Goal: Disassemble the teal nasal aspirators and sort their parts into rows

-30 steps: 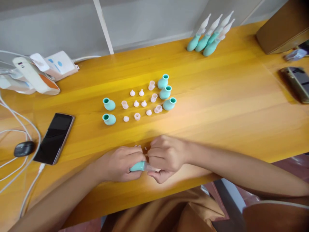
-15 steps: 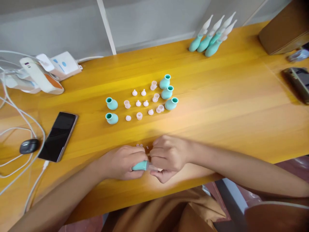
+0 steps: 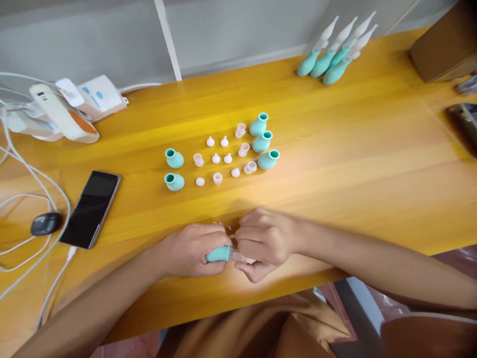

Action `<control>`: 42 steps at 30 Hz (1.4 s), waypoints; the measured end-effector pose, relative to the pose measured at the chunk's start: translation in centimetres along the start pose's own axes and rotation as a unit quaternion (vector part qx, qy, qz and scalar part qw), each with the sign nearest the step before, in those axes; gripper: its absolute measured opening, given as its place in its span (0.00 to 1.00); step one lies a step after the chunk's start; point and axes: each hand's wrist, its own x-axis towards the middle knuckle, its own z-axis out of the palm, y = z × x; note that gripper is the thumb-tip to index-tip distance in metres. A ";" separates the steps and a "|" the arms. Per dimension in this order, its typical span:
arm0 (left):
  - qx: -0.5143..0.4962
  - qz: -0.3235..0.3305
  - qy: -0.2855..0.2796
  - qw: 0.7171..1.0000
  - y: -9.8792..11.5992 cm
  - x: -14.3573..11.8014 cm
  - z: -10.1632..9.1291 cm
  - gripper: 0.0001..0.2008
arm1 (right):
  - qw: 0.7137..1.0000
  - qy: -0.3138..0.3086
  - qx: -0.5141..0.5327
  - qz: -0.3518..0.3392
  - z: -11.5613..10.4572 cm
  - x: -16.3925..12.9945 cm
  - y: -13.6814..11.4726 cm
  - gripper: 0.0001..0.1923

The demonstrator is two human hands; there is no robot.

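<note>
While the left hand (image 3: pixel 190 248) wraps closed around the teal bulb (image 3: pixel 219 254) at the near edge of the surface (image 3: pixel 335 164), the right hand (image 3: pixel 263 241) pinches a clear tip (image 3: pixel 240 257) against the bulb's mouth. Beyond the bulb lie tiny loose pieces (image 3: pixel 219 224); a slip of the fingers could knock them, or drop the tip off the edge just beside it.

A home desk (wooden): phone (image 3: pixel 90 209), mouse (image 3: pixel 45 223), charger cables (image 3: pixel 22 199).
</note>
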 end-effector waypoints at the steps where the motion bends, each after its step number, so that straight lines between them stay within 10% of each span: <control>1: 0.004 -0.002 0.003 1.000 0.0 0.0 0.0 0.04 | 1.000 -0.002 -0.007 0.007 0.0 0.0 -0.1 0.17; 12: 0.075 0.002 0.048 0.996 -0.1 -0.4 0.7 0.16 | 0.986 -0.025 -0.082 0.140 0.5 1.1 -1.9 0.27; 19: 0.063 0.112 0.030 0.991 -0.3 -0.5 0.4 0.14 | 0.989 -0.014 0.128 0.074 1.1 0.8 -1.5 0.25; 24: 0.037 0.075 0.043 0.996 -0.2 -0.6 -0.8 0.04 | 0.964 -0.023 0.256 0.073 0.8 0.4 -2.1 0.29; 31: 0.088 0.037 0.047 0.994 -1.2 -0.3 -1.6 0.03 | 0.970 0.076 0.193 0.126 -2.2 0.5 0.8 0.28; 42: 0.173 -0.005 0.057 0.983 -1.4 -0.3 -1.5 0.06 | 0.977 0.002 0.114 0.182 -2.5 0.0 2.3 0.27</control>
